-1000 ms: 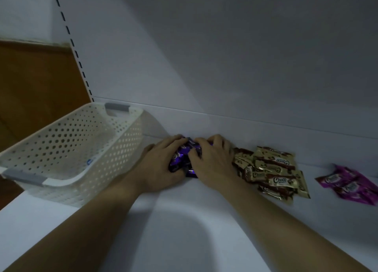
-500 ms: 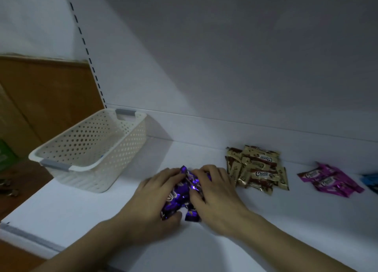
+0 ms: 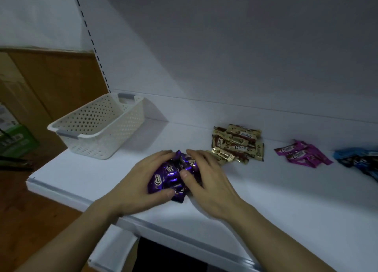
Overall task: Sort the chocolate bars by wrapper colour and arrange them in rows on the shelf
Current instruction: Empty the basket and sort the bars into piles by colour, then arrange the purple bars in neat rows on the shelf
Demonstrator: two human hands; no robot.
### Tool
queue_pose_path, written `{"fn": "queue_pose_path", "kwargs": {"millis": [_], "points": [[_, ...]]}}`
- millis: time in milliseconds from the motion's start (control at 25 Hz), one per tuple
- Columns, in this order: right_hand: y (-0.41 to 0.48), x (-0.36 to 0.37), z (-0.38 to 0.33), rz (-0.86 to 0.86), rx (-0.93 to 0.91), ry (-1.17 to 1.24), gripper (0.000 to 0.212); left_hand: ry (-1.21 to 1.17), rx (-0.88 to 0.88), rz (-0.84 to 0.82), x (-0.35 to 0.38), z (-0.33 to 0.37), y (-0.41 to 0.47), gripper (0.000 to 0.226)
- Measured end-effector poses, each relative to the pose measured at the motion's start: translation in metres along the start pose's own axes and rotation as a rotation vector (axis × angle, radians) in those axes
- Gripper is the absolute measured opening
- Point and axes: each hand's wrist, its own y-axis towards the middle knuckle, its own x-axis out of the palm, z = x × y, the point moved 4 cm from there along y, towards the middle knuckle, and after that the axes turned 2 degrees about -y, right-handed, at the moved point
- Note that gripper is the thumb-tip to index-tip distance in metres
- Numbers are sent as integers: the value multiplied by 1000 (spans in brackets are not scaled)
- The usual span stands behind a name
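1. The purple bars [image 3: 171, 175] lie bunched in a loose heap on the white shelf [image 3: 98, 175], close to its front edge.
2. The left hand [image 3: 139, 181] cups the left side of the purple bars, fingers curled over the far end and thumb pressed against the near end.
3. The right hand [image 3: 208, 179] cups the right side of the purple bars, thumb lying on top of the wrappers; the two hands clamp the heap between them.
4. Right of the purple bars and a little further back lies a pile of gold bars [image 3: 237, 145], near the right hand's fingers.
5. Further right of the purple bars come the magenta bars [image 3: 300, 154], then the blue bars [image 3: 360, 159] at the frame edge.
6. Left of the purple bars and further back stands a white perforated basket [image 3: 106, 145], well apart from them.
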Motion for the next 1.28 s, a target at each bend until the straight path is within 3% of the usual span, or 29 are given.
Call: {"fn": "queue_pose_path", "kwargs": {"millis": [120,200,360,480,720,840,1000,1120,1280], "points": [[3,-16,10,141,67,132,44,-11,-174,116,-3,-16,-3,65],[7,-25,25,229,115,95,39,38,-257,154,-2,-22,-2,67],[13,-23,48,128,245,38,48,96,-154,125,6,-21,-4,66],[15,-22,52,147,283,-5,50,76,-179,75,9,-27,-7,61],[11,-19,41,156,112,-142,42,-99,-134,176,0,-20,-1,49],[9,-16,26,201,15,-171,34,-163,-228,202,-3,-26,0,51],[5,-5,11,173,-72,-263,30,-221,-378,245,-9,-34,-5,33],[2,-1,9,144,-69,-298,32,-293,-390,317,-15,-32,-9,24],[-2,-5,7,159,-64,-307,39,-55,-406,477,-35,-17,-31,18]]}}
